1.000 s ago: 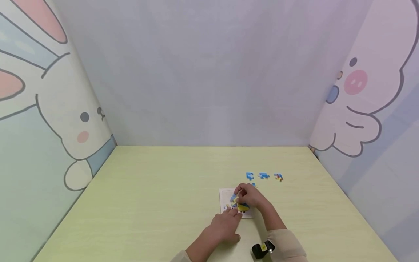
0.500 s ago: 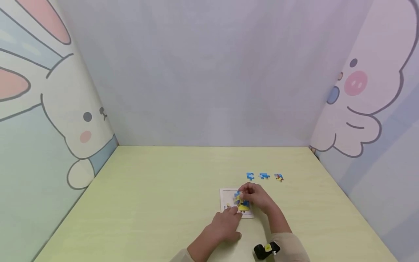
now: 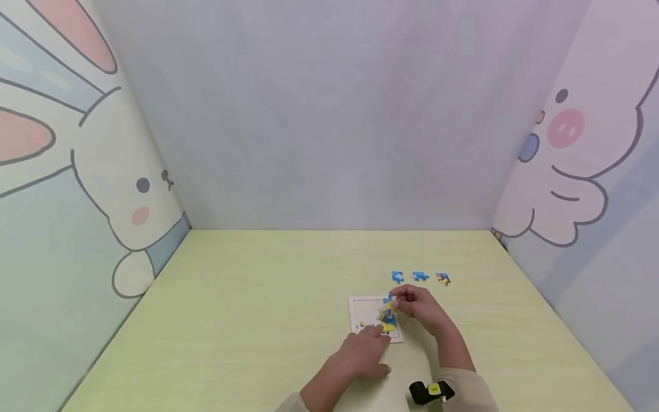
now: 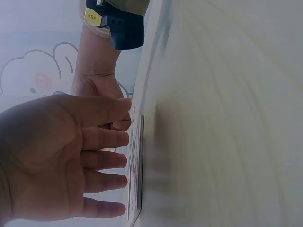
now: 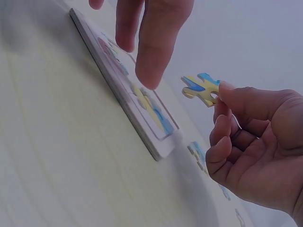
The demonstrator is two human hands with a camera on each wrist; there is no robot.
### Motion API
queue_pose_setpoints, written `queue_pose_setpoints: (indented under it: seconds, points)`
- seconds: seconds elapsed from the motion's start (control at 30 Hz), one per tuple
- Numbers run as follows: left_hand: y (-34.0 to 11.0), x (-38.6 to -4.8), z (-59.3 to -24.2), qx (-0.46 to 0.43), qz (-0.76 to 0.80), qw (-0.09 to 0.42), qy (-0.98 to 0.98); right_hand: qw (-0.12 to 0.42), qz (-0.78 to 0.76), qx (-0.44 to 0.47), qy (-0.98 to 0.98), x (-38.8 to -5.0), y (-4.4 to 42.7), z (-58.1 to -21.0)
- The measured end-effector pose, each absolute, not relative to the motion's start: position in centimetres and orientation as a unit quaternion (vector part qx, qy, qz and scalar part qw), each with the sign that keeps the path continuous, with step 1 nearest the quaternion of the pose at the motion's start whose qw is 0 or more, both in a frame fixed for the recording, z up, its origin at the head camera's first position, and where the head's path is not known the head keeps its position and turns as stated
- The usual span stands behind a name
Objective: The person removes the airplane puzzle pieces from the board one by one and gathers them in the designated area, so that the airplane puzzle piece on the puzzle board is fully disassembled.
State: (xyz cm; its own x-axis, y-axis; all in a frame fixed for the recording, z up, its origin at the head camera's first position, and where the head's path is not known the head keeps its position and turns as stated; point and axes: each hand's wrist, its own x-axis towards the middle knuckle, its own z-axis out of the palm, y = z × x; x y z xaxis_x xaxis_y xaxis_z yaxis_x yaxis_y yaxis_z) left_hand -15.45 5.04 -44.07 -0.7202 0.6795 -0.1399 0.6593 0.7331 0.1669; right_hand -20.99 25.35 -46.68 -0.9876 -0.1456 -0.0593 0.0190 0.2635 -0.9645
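Between the thumb and fingers of my right hand [image 3: 419, 306] is a jigsaw piece [image 5: 201, 89], yellow and blue with knobbed edges. In the right wrist view it is held up clear of the puzzle board [image 5: 128, 109]. The board [image 3: 364, 309] is a thin pale tray lying flat, with some coloured pieces along its lower and right parts. My left hand [image 3: 362, 356] lies at the board's near edge, fingers stretched out over it. The left wrist view shows those fingers straight and slightly spread, holding nothing. Fingers partly cover the board in the head view.
Three loose jigsaw pieces lie in a row beyond the board: a left one [image 3: 397, 277], a middle one [image 3: 419, 276] and a right one [image 3: 443, 278]. A black wrist camera [image 3: 431, 392] sits by the right sleeve. Printed walls enclose the light wooden table [image 3: 257, 309].
My right hand has shifted rightward over the board, taking the pinched jigsaw piece from the board's middle to its right side. The left hand stays at the near edge. The head view has shifted slightly.
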Motion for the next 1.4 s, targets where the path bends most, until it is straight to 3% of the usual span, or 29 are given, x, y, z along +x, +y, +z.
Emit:
queue_pose_setpoints:
  seconds: [0.27, 0.7, 1.4]
  points:
    - [6.4, -15.4, -44.0, 0.371, 0.024, 0.072, 0.926, 0.073, -0.633, -0.040, 0.770, -20.7, 26.8, -46.7]
    - [6.7, -15.6, -44.9, 0.371, 0.025, 0.082, 0.925, 0.053, -0.633, 0.011, 0.772, -20.4, 28.6, -46.9]
    - [7.0, -15.2, -45.2, 0.380, 0.024, 0.069, 0.922, 0.008, -0.551, 0.080, 0.831, -22.6, 32.0, -47.2]
